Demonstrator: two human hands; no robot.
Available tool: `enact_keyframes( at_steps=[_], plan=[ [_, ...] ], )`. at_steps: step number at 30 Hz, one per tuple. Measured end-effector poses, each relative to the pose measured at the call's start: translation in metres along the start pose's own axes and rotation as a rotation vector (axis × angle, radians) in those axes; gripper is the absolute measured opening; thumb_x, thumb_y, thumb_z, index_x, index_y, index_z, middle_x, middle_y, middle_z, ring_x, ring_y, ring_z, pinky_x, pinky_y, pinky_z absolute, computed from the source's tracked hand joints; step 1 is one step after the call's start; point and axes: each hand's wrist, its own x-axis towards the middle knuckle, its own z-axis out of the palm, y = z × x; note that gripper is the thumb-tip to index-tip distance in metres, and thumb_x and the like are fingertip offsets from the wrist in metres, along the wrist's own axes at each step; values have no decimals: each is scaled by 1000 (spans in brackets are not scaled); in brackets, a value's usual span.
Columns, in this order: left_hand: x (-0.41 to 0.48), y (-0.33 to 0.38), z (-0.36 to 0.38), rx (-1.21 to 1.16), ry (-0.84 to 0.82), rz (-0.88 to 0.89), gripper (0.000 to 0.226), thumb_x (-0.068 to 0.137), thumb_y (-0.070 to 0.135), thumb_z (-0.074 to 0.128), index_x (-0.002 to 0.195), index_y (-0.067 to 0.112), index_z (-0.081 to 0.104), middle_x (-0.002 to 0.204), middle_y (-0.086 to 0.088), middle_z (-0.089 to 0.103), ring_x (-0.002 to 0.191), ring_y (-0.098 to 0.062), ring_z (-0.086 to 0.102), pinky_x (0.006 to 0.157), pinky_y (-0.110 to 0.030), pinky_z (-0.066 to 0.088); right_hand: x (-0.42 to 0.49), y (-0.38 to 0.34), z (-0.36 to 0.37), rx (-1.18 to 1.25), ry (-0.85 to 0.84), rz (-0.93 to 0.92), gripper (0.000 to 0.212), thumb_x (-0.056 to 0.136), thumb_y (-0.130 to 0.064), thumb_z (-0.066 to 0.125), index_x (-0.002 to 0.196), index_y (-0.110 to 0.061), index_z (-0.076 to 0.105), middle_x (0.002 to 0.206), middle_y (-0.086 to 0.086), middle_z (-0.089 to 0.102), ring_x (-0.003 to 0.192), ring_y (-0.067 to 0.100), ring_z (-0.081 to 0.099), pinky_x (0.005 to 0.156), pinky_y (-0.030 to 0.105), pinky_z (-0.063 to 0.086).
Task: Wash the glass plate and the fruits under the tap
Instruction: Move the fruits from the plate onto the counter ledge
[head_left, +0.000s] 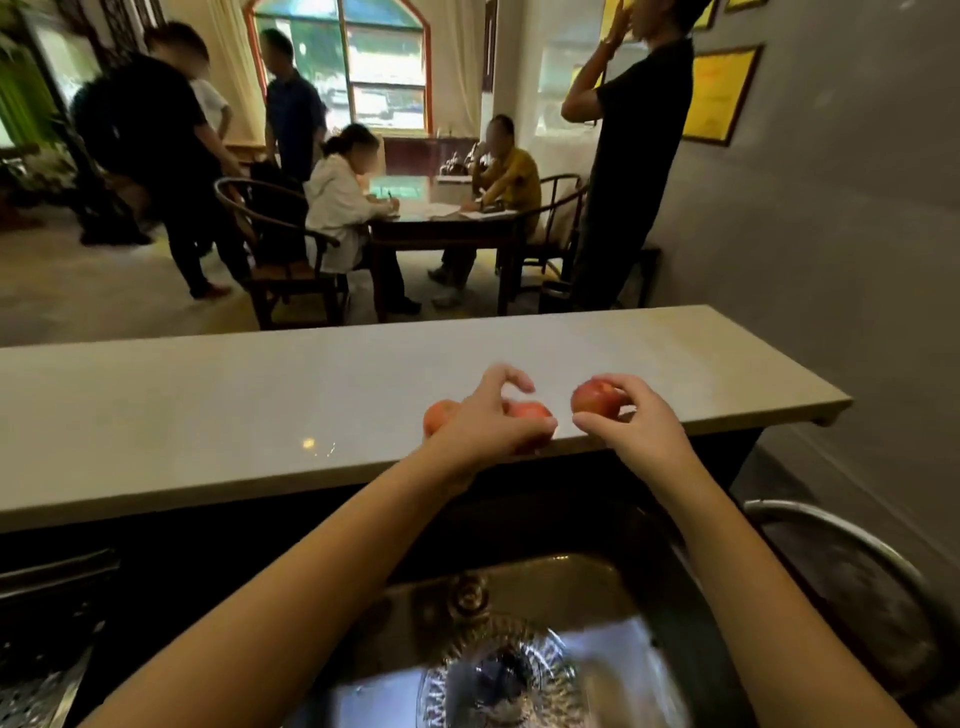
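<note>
Three red-orange fruits lie at the front edge of a pale stone counter (208, 415). My right hand (631, 423) is shut on the rightmost fruit (595, 397), lifted slightly off the counter. My left hand (491, 421) curls over the middle fruit (530, 411), thumb in front and fingers arched above; whether it grips is unclear. The third fruit (435, 414) sits just left of that hand, partly hidden by it. Below, a patterned glass plate (498, 675) lies in the steel sink (597, 587) between my forearms.
A metal bowl rim (852, 540) stands right of the sink. A dark drainer area (47, 623) is at the lower left. Beyond the counter, several people stand or sit around a dark wooden table (447, 228). A grey wall closes the right side.
</note>
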Motion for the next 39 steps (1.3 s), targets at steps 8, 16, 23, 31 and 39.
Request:
enact_keyframes(
  at_steps=[8, 16, 23, 31, 39],
  plan=[
    [82, 3, 1, 428, 87, 168, 68, 69, 9, 78, 124, 26, 42, 121, -5, 54, 103, -17, 53, 82, -26, 47, 46, 17, 24, -315, -23, -47, 49, 75, -24, 74, 119, -22, 53, 121, 3, 55, 105, 19, 53, 92, 34, 49],
    [102, -9, -5, 507, -87, 86, 72, 69, 13, 79, 130, 22, 41, 124, -8, 52, 100, -16, 49, 82, -25, 45, 53, 24, 35, -341, -68, -29, 47, 78, -27, 70, 120, -20, 52, 120, 4, 57, 115, 24, 43, 100, 46, 42],
    [108, -9, -9, 636, -113, 75, 70, 73, 22, 77, 132, 21, 39, 126, -10, 54, 99, -17, 49, 81, -25, 43, 55, 22, 36, -360, -83, 7, 50, 80, -26, 69, 125, -19, 49, 125, 6, 54, 117, 25, 44, 101, 43, 42],
    [107, -10, -11, 659, -126, 51, 73, 74, 21, 76, 136, 21, 36, 133, -11, 51, 116, -26, 51, 89, -29, 44, 51, 21, 32, -334, -130, 13, 53, 80, -26, 70, 126, -17, 47, 126, 9, 53, 116, 26, 47, 101, 45, 43],
    [43, 8, -13, 611, 183, 253, 53, 83, 20, 66, 132, 18, 46, 131, -3, 54, 115, -14, 51, 93, -27, 44, 31, 25, 20, -231, -24, -26, 56, 81, -21, 69, 131, -16, 45, 124, 6, 52, 109, 20, 51, 94, 34, 48]
  ],
)
